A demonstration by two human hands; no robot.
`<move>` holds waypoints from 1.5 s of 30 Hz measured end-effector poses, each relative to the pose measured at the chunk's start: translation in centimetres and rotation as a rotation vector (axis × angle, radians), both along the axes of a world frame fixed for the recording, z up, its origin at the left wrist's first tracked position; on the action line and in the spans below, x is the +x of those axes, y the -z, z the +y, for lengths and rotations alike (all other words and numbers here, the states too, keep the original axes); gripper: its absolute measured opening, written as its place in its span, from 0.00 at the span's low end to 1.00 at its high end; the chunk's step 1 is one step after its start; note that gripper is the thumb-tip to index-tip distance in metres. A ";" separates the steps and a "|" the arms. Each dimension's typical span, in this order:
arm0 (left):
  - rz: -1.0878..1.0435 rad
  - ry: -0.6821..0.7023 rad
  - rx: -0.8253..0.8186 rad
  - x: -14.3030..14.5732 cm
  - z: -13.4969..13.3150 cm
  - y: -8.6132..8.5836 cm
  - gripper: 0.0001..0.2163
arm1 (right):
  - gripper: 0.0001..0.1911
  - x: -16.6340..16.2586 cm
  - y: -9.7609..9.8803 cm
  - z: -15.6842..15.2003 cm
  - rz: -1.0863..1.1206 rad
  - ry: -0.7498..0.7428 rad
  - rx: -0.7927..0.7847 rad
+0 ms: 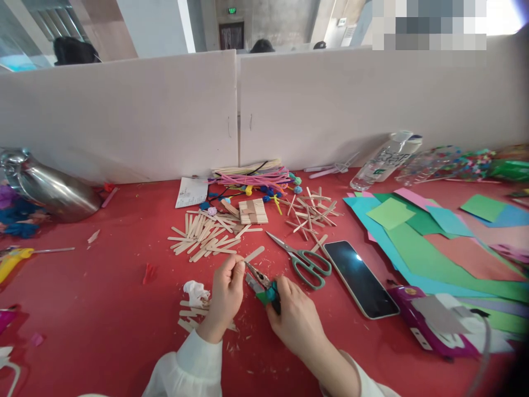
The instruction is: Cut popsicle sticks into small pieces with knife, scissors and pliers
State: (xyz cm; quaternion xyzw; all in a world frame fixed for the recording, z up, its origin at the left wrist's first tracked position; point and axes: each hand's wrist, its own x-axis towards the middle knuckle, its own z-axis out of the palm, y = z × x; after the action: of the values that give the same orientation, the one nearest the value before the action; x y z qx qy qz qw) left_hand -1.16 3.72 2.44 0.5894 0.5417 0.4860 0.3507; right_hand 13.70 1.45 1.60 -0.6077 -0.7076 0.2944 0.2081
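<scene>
My left hand point(225, 295) pinches one end of a flat wooden craft stick point(253, 254) that points up and to the right. My right hand point(295, 317) is closed round the teal handles of small pliers point(261, 284), whose metal jaws sit against the stick close to my left fingers. Both hands rest low over the red table point(115, 286). A pile of the same craft sticks point(204, 234) lies just beyond them, with cut stick pieces point(190, 317) and wood splinters under my left wrist.
Green-handled scissors point(303, 259) and a dark phone point(360, 278) lie right of my hands. Coloured paper sheets point(433, 242), a glued stick panel point(253, 211), pipe cleaners point(254, 179), a tipped plastic bottle point(384, 160) and a metal kettle point(45, 187) surround them. White partitions point(124, 110) close the back.
</scene>
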 end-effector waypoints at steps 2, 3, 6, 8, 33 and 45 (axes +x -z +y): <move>0.000 -0.010 0.001 0.1 0.0 0.0 0.13 | 0.10 -0.1 -0.1 -0.1 -0.003 0.009 0.002; -0.001 -0.011 0.001 0.1 0.0 0.0 0.13 | 0.10 -0.1 -0.2 -0.1 0.007 -0.003 -0.008; -0.008 -0.002 0.002 0.0 0.0 0.0 0.13 | 0.08 0.7 -0.6 0.3 0.081 -0.109 -0.080; -0.011 0.013 0.001 -0.2 0.0 0.1 0.14 | 0.07 1.3 -0.8 0.6 0.141 -0.204 -0.139; -0.106 -0.039 -0.050 0.2 0.2 0.2 0.14 | 0.09 0.5 -0.5 0.2 0.017 -0.024 -0.004; -0.185 -0.048 -0.052 0.2 0.0 0.0 0.14 | 0.08 1.1 -1.2 0.5 0.127 -0.162 -0.092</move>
State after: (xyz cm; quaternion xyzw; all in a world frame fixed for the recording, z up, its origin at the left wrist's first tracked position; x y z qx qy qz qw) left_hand -0.93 3.68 2.47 0.5195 0.5335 0.5323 0.4028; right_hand 14.84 1.96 2.76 -0.5374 -0.7257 0.3803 0.1998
